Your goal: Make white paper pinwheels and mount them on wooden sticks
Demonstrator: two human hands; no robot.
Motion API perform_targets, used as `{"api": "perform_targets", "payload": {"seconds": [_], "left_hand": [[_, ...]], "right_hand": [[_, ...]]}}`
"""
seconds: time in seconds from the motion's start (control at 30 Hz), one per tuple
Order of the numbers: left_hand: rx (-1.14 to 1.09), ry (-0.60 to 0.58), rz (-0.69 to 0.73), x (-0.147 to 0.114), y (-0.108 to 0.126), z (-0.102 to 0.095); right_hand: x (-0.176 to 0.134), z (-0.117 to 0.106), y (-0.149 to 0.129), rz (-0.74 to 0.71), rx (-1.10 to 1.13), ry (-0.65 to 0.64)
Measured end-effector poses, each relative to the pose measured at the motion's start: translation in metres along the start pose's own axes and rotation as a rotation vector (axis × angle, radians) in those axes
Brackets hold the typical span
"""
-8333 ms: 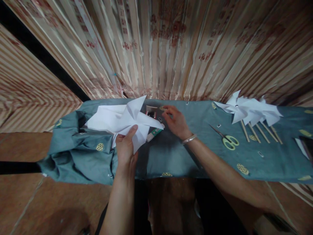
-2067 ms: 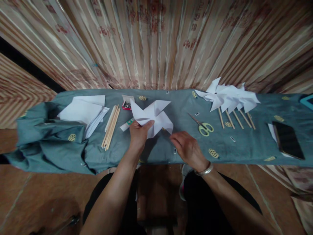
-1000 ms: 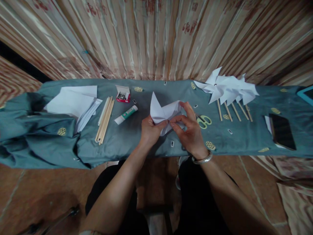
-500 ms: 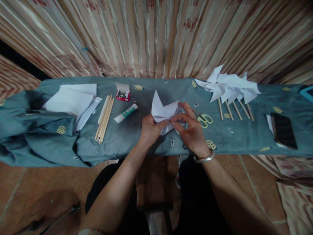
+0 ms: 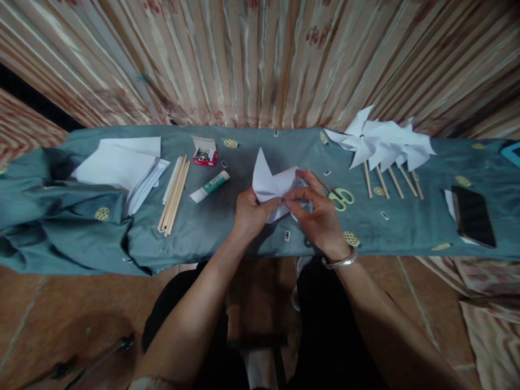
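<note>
two-handed pinching at the middle

we are holding a white folded-paper pinwheel (image 5: 273,187) over a grey-green cloth-covered table (image 5: 221,238), between a green-and-white glue stick (image 5: 210,187) and green-handled scissors (image 5: 339,194). our left hand (image 5: 248,214) is pinching the paper, thumb pressing near its centre; our right hand (image 5: 319,214) is pinching there too, its upper fingers touching a curled edge. compared with two seconds ago, our right hand is no longer sitting at an outer tip but is working inward, so we are judging that the folded middle is needing the attention. we aren't seeing whether anything small is lying between our fingertips.
</note>
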State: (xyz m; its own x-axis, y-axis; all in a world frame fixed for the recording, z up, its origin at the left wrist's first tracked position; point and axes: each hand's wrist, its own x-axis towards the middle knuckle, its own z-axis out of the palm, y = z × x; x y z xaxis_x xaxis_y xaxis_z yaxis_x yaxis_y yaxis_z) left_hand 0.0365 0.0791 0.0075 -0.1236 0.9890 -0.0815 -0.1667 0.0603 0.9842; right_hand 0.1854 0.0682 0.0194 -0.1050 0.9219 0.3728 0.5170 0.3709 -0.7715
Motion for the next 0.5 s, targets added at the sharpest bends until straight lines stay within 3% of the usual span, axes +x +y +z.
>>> {"api": "perform_targets", "payload": {"seconds": [0.5], "left_hand": [[0.086,-0.031,-0.003,-0.0026,0.0051,-0.0019]], "right_hand": [[-0.0015,0.0033,0.0047,0.061,0.052,-0.027]]}}
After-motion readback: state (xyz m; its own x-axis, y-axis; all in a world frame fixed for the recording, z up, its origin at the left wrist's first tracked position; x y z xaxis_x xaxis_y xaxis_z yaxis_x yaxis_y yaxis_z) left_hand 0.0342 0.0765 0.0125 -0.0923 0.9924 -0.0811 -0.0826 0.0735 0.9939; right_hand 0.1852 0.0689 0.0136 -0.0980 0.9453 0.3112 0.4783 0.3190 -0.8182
